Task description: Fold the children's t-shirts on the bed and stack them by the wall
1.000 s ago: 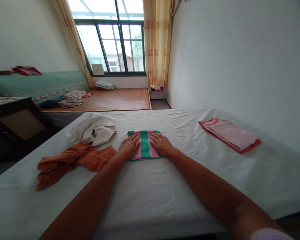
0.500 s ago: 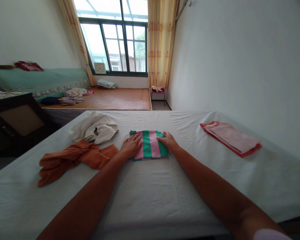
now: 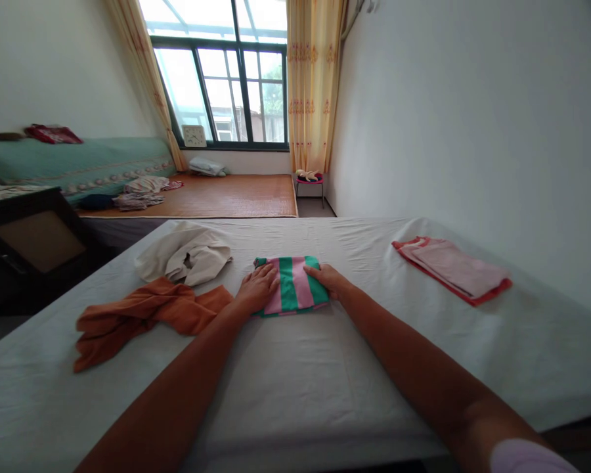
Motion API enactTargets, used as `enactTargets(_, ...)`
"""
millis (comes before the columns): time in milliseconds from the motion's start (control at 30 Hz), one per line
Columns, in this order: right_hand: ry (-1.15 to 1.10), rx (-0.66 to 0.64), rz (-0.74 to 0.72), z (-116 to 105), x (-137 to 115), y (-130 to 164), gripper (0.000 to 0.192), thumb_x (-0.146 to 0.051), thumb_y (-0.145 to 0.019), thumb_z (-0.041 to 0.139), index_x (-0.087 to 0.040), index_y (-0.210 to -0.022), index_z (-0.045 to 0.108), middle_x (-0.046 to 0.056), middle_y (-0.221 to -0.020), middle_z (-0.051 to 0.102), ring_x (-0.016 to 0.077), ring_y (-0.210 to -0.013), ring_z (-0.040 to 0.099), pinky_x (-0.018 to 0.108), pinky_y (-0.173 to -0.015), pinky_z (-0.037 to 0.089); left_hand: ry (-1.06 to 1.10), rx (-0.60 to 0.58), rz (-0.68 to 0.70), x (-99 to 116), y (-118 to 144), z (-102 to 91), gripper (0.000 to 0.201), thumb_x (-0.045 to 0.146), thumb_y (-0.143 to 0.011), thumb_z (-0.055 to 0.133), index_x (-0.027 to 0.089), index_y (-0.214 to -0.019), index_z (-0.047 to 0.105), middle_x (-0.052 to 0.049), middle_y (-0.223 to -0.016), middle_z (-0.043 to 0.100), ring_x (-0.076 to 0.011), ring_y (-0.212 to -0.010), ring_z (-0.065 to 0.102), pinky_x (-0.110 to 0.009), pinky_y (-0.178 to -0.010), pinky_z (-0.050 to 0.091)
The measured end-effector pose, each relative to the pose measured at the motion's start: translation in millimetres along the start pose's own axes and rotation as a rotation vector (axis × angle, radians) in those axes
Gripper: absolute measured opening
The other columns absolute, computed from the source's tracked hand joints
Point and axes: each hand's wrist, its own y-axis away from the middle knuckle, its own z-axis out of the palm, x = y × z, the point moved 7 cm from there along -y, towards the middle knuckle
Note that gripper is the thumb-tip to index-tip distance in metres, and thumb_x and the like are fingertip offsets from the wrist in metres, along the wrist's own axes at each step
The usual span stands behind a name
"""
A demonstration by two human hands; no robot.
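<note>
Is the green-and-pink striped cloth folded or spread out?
Folded: the green-and-pink striped cloth lies as a compact layered rectangle between left hand and right hand.

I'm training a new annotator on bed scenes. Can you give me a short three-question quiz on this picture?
1. True or false: both hands rest on the striped cloth.
2. Which lies nearest the left hand? A the orange cloth B the pink folded cloth C the clock
3. What colour is the crumpled cloth beyond the orange one?

Key: 1 true, the right hand at its right edge; 2 A; 3 cream.
</note>
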Motion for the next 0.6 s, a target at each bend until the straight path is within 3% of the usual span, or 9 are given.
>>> enactTargets(133,0.026,0.042,-0.102,-1.8,-10.0,0.4,0.022,-0.025,-0.07,0.07,-0.017,-0.09,0.068,0.003,-0.081,0.073,0.0187,-0.073,0.068,0.035,-0.075,0.057,0.094,0.122,0.03,-7.0,-4.9,-9.5,0.047,0.042,-0.096,0.027,0.022,-0.127,0.056,-0.004,-0.14,0.052,-0.0192,-0.131,0.043,-0.036,-0.112,0.031)
enactTargets(233,0.045,0.056,-0.235,-14.6,-36.9,6.2,0.023,-0.022,-0.069,0.067,-0.017,-0.091,0.069,0.0,-0.078,0.073,0.0162,-0.069,0.066,0.029,-0.069,0.056,0.179,0.198,0.003,-18.2,-8.8,-15.6,0.049,0.042,-0.096,0.024,0.019,-0.124,0.058,-0.006,-0.132,0.058,-0.0184,-0.125,0.049,-0.033,-0.109,0.036)
enactTargets(333,0.104,0.121,-0.326,-41.7,-62.1,16.7,0.022,-0.022,-0.068,0.066,-0.017,-0.089,0.07,-0.002,-0.075,0.071,0.0148,-0.065,0.063,0.027,-0.066,0.054,0.182,0.178,-0.033,-26.1,-12.0,-13.2,0.05,0.042,-0.095,0.024,0.019,-0.125,0.057,-0.007,-0.13,0.06,-0.0198,-0.122,0.053,-0.034,-0.105,0.04)
enactTargets(500,0.163,0.158,-0.301,-80.2,-63.6,30.5,0.026,-0.023,-0.067,0.067,-0.018,-0.093,0.071,-0.001,-0.077,0.071,0.0164,-0.069,0.063,0.031,-0.071,0.054,0.065,0.111,-0.009,-27.1,-14.8,-2.7,0.052,0.043,-0.094,0.023,0.018,-0.123,0.058,-0.007,-0.128,0.061,-0.0211,-0.122,0.053,-0.035,-0.104,0.04)
enactTargets(600,0.143,0.216,-0.384,-103.5,-79.8,36.1,0.035,-0.028,-0.068,0.066,-0.019,-0.102,0.069,0.0,-0.086,0.071,0.0172,-0.079,0.063,0.033,-0.079,0.053,0.031,0.112,0.012,-27.5,-15.9,0.0,0.053,0.045,-0.093,0.023,0.018,-0.122,0.059,-0.007,-0.129,0.061,-0.0214,-0.123,0.052,-0.035,-0.106,0.039)
